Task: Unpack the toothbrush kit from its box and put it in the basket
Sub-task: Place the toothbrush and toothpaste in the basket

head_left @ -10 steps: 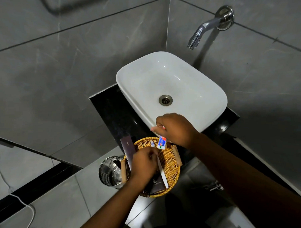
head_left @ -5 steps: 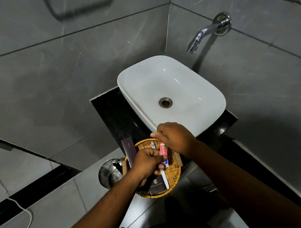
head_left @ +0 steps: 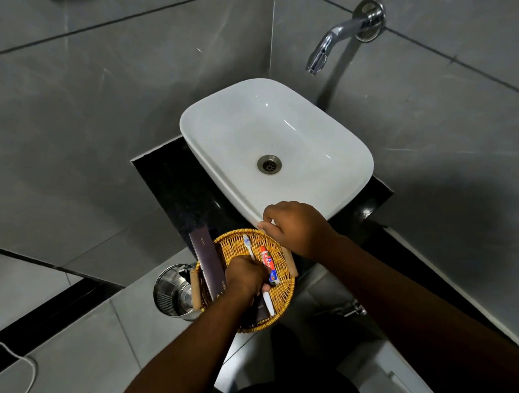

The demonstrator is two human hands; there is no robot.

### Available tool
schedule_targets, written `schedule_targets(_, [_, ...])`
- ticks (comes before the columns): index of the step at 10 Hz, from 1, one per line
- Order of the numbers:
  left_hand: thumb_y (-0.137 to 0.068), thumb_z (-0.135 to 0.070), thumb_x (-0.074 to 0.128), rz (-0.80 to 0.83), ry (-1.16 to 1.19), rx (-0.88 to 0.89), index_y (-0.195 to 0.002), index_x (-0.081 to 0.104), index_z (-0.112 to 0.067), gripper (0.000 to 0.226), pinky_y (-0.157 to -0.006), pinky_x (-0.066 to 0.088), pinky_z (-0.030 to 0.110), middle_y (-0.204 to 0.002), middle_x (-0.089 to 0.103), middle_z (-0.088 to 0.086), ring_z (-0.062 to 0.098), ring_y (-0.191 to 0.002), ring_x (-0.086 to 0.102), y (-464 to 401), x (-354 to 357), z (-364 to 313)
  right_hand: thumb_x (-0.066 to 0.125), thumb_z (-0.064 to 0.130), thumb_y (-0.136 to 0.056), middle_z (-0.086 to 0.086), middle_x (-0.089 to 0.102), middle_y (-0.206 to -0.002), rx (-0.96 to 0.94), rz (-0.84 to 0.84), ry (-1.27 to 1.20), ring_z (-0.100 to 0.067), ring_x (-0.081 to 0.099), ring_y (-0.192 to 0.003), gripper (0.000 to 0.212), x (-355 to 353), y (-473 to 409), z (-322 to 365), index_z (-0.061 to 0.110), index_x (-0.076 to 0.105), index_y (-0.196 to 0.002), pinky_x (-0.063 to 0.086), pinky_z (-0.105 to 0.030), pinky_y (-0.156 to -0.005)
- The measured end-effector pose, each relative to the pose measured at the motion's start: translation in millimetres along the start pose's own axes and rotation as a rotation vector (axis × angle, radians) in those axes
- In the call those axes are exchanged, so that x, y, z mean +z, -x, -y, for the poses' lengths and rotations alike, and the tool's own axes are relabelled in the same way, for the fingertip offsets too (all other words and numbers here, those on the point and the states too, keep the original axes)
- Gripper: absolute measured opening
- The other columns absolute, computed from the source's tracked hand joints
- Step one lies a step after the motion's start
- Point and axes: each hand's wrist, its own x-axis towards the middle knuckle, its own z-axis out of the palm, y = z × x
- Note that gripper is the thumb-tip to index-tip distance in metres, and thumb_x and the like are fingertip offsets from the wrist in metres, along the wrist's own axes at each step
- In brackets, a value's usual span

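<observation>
A round wicker basket [head_left: 286, 286] sits on the black counter, in front of the sink. A white toothbrush [head_left: 247, 244] lies across the basket. My left hand [head_left: 245, 274] is closed over the middle of the toothbrush, with the head and handle end showing on either side. Beside it a red and blue toothpaste tube [head_left: 268, 263] lies flat on the weave. My right hand [head_left: 296, 227] hovers over the basket's far right rim with curled fingers and nothing visible in them. A dark purple box [head_left: 206, 257] rests along the left side. Another dark box [head_left: 258, 314] is partly hidden under my left wrist.
The white sink basin [head_left: 210, 168] stands just behind the basket, under a chrome wall tap [head_left: 335, 38]. A steel bin [head_left: 172, 293] stands on the floor to the left. The black counter [head_left: 169, 184] ends close to the basket's left edge. A white cable [head_left: 27, 378] lies on the floor.
My right hand lowered the toothpaste tube into the basket, let it go and drew back towards the sink. My left hand has stayed on the toothbrush.
</observation>
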Motion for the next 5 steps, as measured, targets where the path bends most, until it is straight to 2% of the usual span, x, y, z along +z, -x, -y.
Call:
schedule_targets(1, [-0.082, 0.0, 0.067, -0.009, -0.02, 0.014, -0.083, 0.073, 0.008, 0.01, -0.03, 0.036, 0.015, -0.05, 0.063, 0.015, 0.012, -0.025, 0.051, -1.0, -0.6, -0.3, 0.051, 0.031, -0.095, -0.012, 0.065, -0.08, -0.002, 0.01, 0.027, -0.029, 0.057, -0.073, 0.028, -0.2, -3.2, -0.9, 0.006, 0.06, -0.084, 0.043, -0.039, -0.06])
schedule_targets(2, [-0.081, 0.001, 0.067, 0.018, -0.071, 0.01, -0.083, 0.072, 0.009, 0.009, -0.034, 0.041, 0.019, -0.059, 0.07, 0.021, 0.023, -0.042, 0.064, -0.1, 1.4, -1.4, 0.05, 0.029, -0.095, -0.013, 0.064, -0.081, 0.007, 0.029, 0.029, -0.03, 0.057, -0.074, 0.028, 2.3, -4.4, -2.9, 0.005, 0.059, -0.083, 0.044, -0.04, -0.061])
schedule_targets(3, [-0.081, 0.0, 0.067, 0.058, -0.1, 0.015, -0.082, 0.071, 0.009, 0.011, -0.038, 0.041, 0.022, -0.068, 0.073, 0.027, 0.036, -0.061, 0.066, -1.1, 0.0, 2.0, 0.051, 0.028, -0.095, -0.014, 0.064, -0.082, 0.018, 0.024, 0.034, -0.031, 0.057, -0.075, 0.027, 3.9, -5.5, -1.9, 0.005, 0.059, -0.084, 0.042, -0.038, -0.061])
schedule_targets(4, [-0.084, -0.013, 0.067, 0.063, -0.222, 0.11, -0.074, 0.073, 0.001, 0.018, -0.048, 0.053, 0.027, -0.061, 0.073, 0.021, 0.026, -0.054, 0.068, -1.2, -2.8, 4.2, 0.051, 0.027, -0.094, -0.015, 0.064, -0.082, 0.029, 0.018, 0.032, -0.032, 0.057, -0.075, 0.027, 3.8, -6.1, -2.8, 0.004, 0.06, -0.083, 0.044, -0.04, -0.062])
schedule_targets(5, [-0.085, -0.022, 0.067, -0.059, -0.385, 0.288, -0.072, 0.071, -0.008, 0.02, -0.064, 0.056, 0.027, -0.068, 0.075, 0.011, 0.019, -0.059, 0.069, -1.7, -16.1, -1.3, 0.052, 0.025, -0.093, -0.014, 0.064, -0.079, 0.059, -0.016, 0.031, -0.032, 0.058, -0.073, 0.026, 7.5, -3.3, -6.3, 0.004, 0.06, -0.08, 0.043, -0.039, -0.061])
